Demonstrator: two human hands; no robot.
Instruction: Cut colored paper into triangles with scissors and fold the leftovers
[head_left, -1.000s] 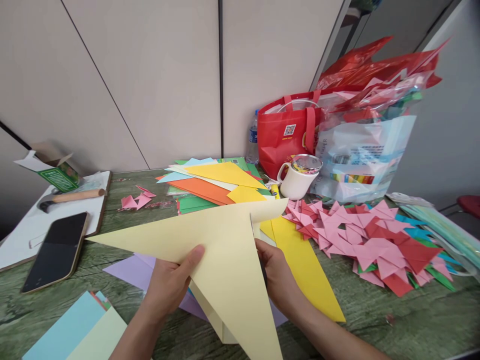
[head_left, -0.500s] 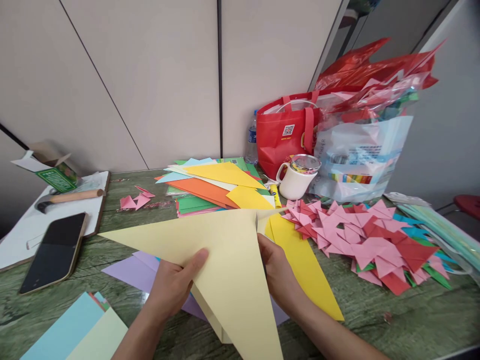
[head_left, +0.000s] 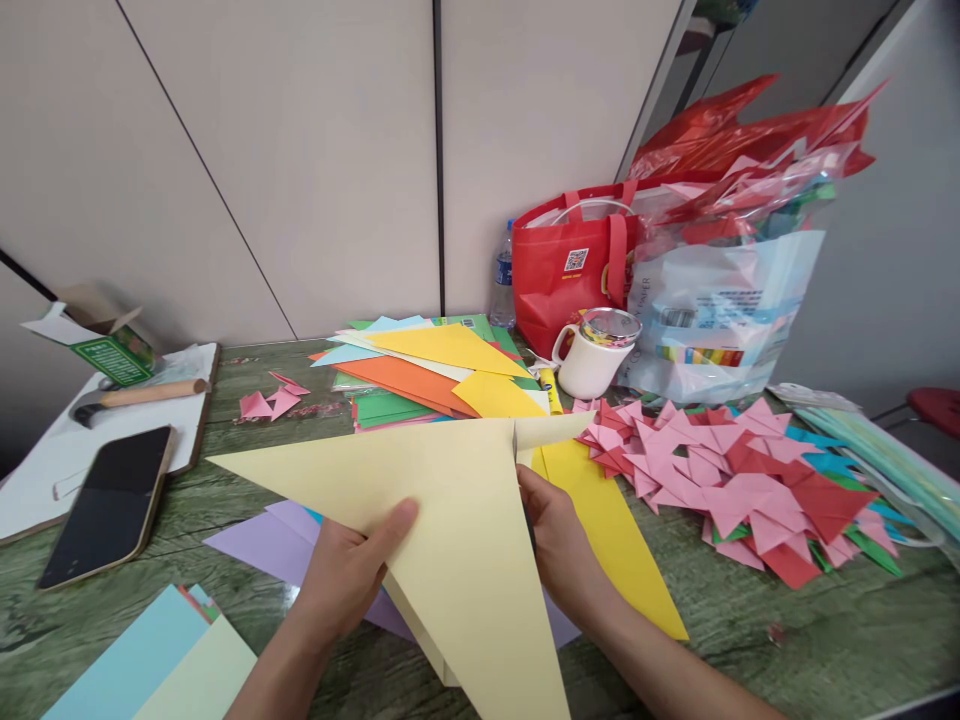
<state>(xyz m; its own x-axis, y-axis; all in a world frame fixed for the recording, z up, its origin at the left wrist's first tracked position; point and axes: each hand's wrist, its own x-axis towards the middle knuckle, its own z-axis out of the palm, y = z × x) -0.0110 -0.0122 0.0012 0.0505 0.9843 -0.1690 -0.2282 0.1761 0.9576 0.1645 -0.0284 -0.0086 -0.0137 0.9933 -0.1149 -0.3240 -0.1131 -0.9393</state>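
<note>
My left hand (head_left: pixel 349 570) pinches a large folded sheet of pale yellow paper (head_left: pixel 450 480), thumb on top and fingers beneath. At the sheet's right edge, my right hand (head_left: pixel 555 525) is closed around scissors (head_left: pixel 515 436). Only a thin blade and a bit of dark handle show; the paper hides the rest. A narrow strip of the same paper (head_left: pixel 555 428) sticks out to the right beyond the blade. Under the hands lie purple paper (head_left: pixel 270 545) and bright yellow paper (head_left: pixel 607 530) on the table.
Folded pink and red paper pieces (head_left: pixel 720 470) are heaped at right. Coloured sheets (head_left: pixel 420 380) are stacked behind, near a white mug (head_left: pixel 592 360), a red bag (head_left: pixel 555 270) and a plastic bag (head_left: pixel 720 310). A phone (head_left: pixel 109 505) and a hammer (head_left: pixel 142 398) lie at left.
The narrow strip at the right has swung out and shows more widely beyond the blade. The sheet's left tip has shifted slightly right; both hands stay nearly in place.
</note>
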